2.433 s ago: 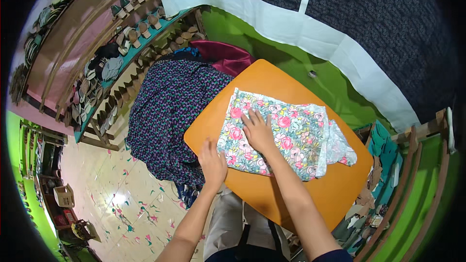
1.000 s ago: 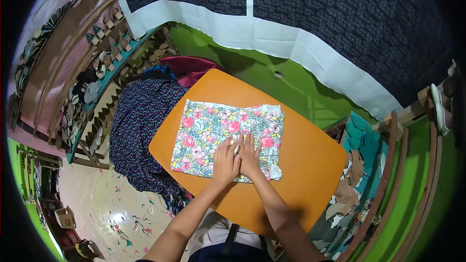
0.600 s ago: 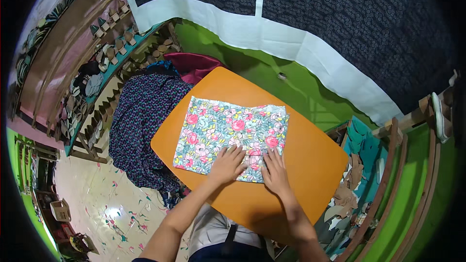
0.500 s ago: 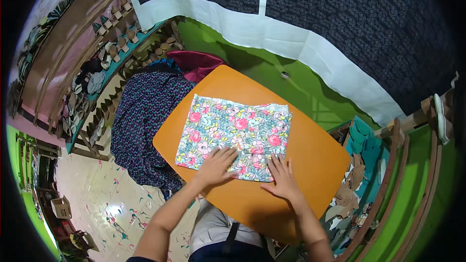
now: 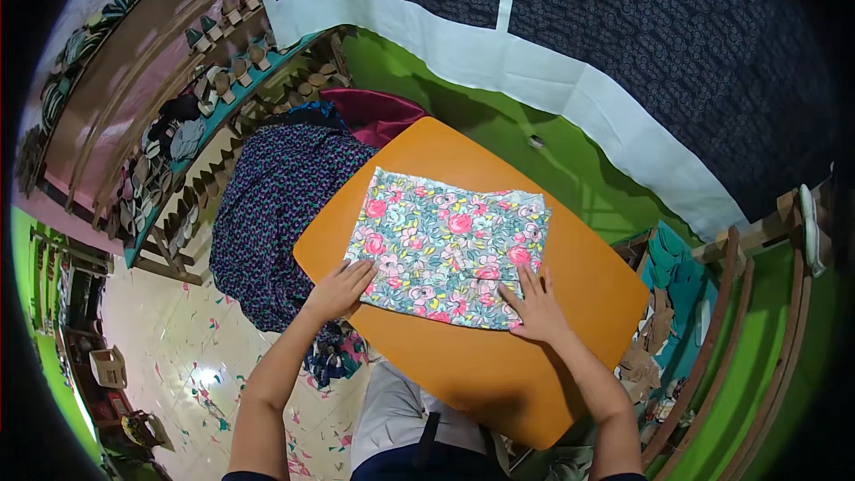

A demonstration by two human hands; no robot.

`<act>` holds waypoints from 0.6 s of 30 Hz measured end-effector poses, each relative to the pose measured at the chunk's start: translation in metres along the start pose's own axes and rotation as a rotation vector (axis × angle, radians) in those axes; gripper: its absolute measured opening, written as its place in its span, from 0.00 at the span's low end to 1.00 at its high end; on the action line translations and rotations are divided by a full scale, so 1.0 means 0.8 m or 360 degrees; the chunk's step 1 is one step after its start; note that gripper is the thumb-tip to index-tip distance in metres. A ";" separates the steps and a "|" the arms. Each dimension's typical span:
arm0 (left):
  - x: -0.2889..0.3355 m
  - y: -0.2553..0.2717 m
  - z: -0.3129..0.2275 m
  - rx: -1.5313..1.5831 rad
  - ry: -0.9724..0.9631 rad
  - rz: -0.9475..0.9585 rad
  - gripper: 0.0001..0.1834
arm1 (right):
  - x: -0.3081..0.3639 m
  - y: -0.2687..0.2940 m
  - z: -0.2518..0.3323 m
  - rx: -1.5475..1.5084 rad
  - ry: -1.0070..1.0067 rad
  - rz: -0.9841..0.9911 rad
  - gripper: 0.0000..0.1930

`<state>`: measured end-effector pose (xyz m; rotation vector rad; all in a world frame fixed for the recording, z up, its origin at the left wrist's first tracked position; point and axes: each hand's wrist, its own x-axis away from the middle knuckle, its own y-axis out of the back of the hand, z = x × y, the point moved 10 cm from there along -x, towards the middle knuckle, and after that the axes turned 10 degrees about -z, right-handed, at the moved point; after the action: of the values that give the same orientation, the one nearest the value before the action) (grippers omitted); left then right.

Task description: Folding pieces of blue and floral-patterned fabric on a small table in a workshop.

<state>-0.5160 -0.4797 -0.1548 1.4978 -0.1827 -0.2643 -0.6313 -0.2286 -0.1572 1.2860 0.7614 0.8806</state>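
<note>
A folded floral cloth (image 5: 450, 249), grey with pink and yellow flowers, lies flat on the orange tabletop (image 5: 579, 294). At the cloth's near left corner rests my left hand (image 5: 341, 289), its fingertips on the edge of the fabric. My right hand (image 5: 539, 305) lies on the near right corner with the fingers spread. Both hands are open and press down on the fabric without gripping it. The cloth's far edge looks slightly uneven, and a fold line runs near its right side.
Dark patterned fabric (image 5: 276, 214) is heaped left of the table, with maroon satin (image 5: 383, 116) behind it. Shoe racks (image 5: 223, 93) stand at far left. Fabric scraps (image 5: 655, 330) fill a spot at right. Small scraps litter the floor (image 5: 191, 330). A dark curtain (image 5: 641, 53) hangs ahead.
My left hand has slid left from the cloth's near middle to its left corner. My right hand has shifted further onto the right corner. The whole view has moved slightly.
</note>
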 end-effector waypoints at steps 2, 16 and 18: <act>-0.001 -0.005 -0.001 -0.0048 -0.0017 -0.0030 0.38 | 0.004 -0.017 0.001 0.0067 0.0040 -0.0002 0.43; 0.051 0.007 0.004 0.1441 0.0632 0.0788 0.13 | 0.062 -0.026 -0.022 -0.1112 -0.0462 0.0408 0.19; 0.054 0.006 0.009 0.1578 0.0654 0.0989 0.14 | 0.075 -0.039 -0.025 -0.1301 -0.0508 0.0439 0.15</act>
<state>-0.4762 -0.4988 -0.1511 2.3245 -0.4763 0.7387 -0.6163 -0.1680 -0.1905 0.7624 -0.0593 1.0242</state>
